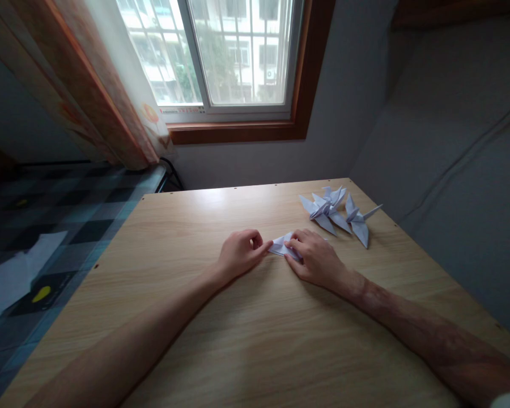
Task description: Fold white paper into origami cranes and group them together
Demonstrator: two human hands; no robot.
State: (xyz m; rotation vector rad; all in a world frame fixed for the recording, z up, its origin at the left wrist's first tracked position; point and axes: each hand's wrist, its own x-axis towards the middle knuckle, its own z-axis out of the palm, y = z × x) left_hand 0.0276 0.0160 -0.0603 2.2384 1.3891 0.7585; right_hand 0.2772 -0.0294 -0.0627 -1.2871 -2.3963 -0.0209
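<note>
Two bare hands meet at a small piece of folded white paper [278, 247], which lies on the wood-grain tabletop [187, 238] near its middle. Taking that paper as the centre of a dial, with twelve toward the window [246, 54], the left hand [240, 252] is at nine o'clock, its fingers curled with a gap inside the curl and one digit stretched out to the paper's pointed left corner; whether it pinches that corner or only touches it, one cannot tell. The right hand [317, 258], at three o'clock, holds the paper, fingers bent over its top and thumb at the near edge, hiding part of it.

At about two o'clock, beyond the right hand, a cluster of overlapping folded paper cranes [329, 207] rests on the tabletop, with a single paper crane [358, 220] just to its right. Toward eleven, an orange and white curtain [110, 85] hangs beside the window. Past the tabletop's left edge, around nine, spreads a checked bedcover [123, 192], with white paper sheets [8, 277] lying on it. A cable [463, 156] runs along the wall near two o'clock.
</note>
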